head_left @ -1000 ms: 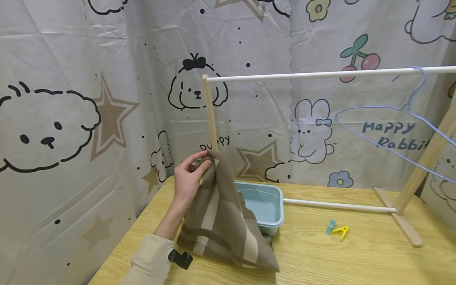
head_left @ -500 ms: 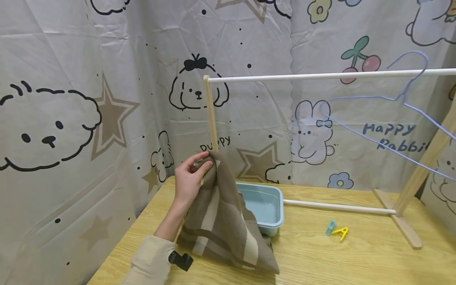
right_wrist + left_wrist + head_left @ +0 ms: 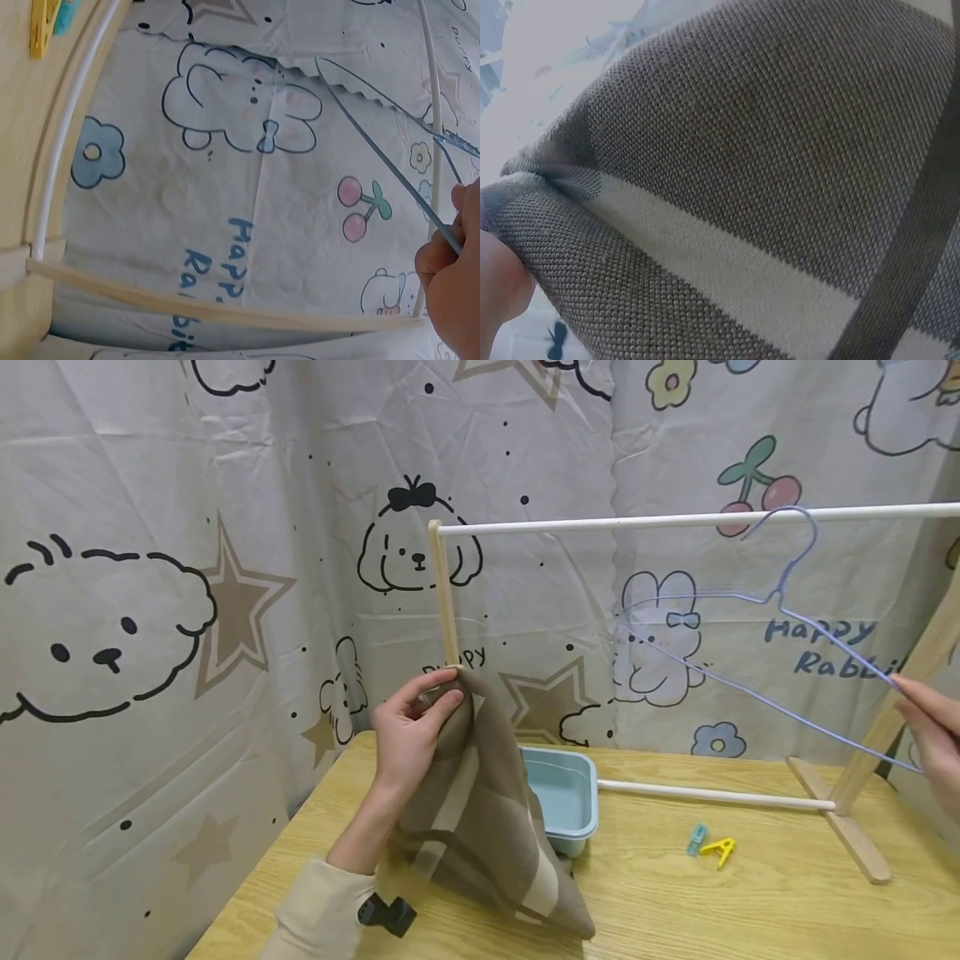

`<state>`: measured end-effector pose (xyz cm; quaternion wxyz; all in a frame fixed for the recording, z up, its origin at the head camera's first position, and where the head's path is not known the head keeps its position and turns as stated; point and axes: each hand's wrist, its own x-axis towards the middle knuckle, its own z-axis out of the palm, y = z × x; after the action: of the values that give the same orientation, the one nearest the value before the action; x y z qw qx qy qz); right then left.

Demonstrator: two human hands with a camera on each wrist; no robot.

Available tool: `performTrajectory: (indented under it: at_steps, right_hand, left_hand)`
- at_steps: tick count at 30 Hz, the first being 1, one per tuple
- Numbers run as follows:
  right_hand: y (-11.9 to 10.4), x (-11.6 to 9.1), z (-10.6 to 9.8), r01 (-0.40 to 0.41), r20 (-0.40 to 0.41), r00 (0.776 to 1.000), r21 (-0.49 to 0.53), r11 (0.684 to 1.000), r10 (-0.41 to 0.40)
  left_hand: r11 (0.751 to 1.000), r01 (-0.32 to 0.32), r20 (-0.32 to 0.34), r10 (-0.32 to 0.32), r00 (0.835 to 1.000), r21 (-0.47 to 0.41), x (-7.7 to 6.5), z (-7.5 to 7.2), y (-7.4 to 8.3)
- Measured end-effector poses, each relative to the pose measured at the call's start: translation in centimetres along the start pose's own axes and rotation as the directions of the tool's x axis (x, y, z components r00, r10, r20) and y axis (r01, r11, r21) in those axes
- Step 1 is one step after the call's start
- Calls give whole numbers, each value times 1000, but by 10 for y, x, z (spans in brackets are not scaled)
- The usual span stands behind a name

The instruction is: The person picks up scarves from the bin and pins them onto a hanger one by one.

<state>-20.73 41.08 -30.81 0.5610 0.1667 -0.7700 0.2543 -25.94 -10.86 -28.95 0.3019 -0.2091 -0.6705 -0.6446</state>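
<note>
Pinched between the thumb and fingers of my left hand (image 3: 408,731) is the top of a brown-and-cream plaid knit cloth (image 3: 487,802). The cloth hangs in folds to the tabletop, and it fills most of the left wrist view (image 3: 765,135). Over at the right edge of the head view, my right hand (image 3: 933,735) grips a thin blue clothes hanger (image 3: 832,639) by its right side. The hanger's hook overlaps the white rail in this view. In the right wrist view, curled fingers of the right hand (image 3: 454,277) hold the hanger (image 3: 382,150).
A drying rack with a white top rail (image 3: 600,524) and wooden posts stands on the wooden table (image 3: 675,910). Behind the cloth is a light blue basin (image 3: 562,793), partly hidden. A teal clothespin (image 3: 697,839) and a yellow clothespin (image 3: 718,852) lie near the lower bar.
The hanger comes off the rail and moves left, and my right hand enters at the right edge holding it. My left hand shifts slightly right and up with the cloth.
</note>
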Motion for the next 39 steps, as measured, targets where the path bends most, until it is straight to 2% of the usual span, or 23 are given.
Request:
performTrajectory:
  at_steps: [1, 2, 7, 10, 13, 17, 22, 25, 29, 32, 35, 39]
  right_hand:
    - [-19, 2, 0, -4, 12, 1000, 6, 1000, 3]
    - [-27, 0, 1, 4, 20, 1000, 6, 1000, -4]
    - [-50, -18, 16, 137, 13, 990, 68, 988, -138]
    - [-58, -31, 28, 185, 31, 982, 66, 980, -187]
    - [-61, -40, 39, 179, 63, 981, 80, 981, -185]
    - [-64, -47, 50, 186, 61, 979, 111, 976, -193]
    - [-71, -59, 61, 189, 75, 976, 191, 963, -206]
    - [-77, -69, 70, 146, 97, 979, 270, 952, -178]
    - [-91, -80, 80, 57, 152, 981, 370, 927, -120]
    - [-102, -84, 83, -9, 197, 978, 384, 923, -72]
    - [-112, -84, 80, -110, 235, 972, 379, 919, 19]
    - [-119, -83, 72, -221, 251, 961, 430, 875, 120]
  left_hand:
    - [1000, -11, 3, 11, 1000, -7, 0, 2, 4]
    - [1000, -23, 3, 23, 1000, -16, 0, 3, 7]
    - [997, -53, -9, 53, 999, -47, -1, 11, 18]
    - [996, -66, -16, 65, 998, -56, 1, 16, 21]
    - [994, -76, -25, 75, 997, -72, 9, 21, 24]
    - [989, -99, -40, 95, 995, -113, 21, 27, 27]
    - [977, -117, -50, 109, 993, -180, 28, 33, 38]
    - [967, -132, -62, 121, 991, -219, 30, 38, 47]
    - [941, -161, -74, 146, 987, -297, 33, 47, 59]
    - [931, -154, -55, 144, 988, -330, 32, 53, 59]
    - [941, -127, -32, 123, 992, -314, 26, 55, 52]
    - [966, -75, -11, 75, 997, -245, 15, 54, 36]
